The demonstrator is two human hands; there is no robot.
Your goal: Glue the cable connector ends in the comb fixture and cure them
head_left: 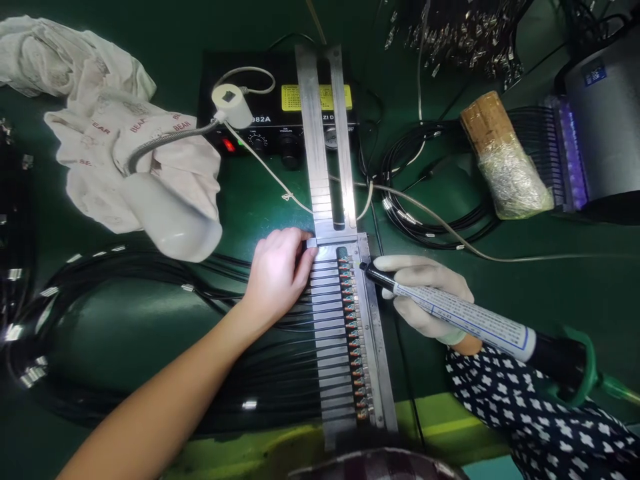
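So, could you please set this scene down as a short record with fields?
Left hand: bare, touching a slotted silver metal fixture
Right hand: white-gloved, gripping a white-labelled cylindrical syringe, its black tip by the fixture
Fixture load: thin black cables laid across
Behind: black rectangular control box with yellow label
Left: white plastic lamp, red-printed white cloth
Right: brown block partly wrapped in clear film

A printed white tube (465, 321) slants toward a cable-lined metal fixture (373, 347).
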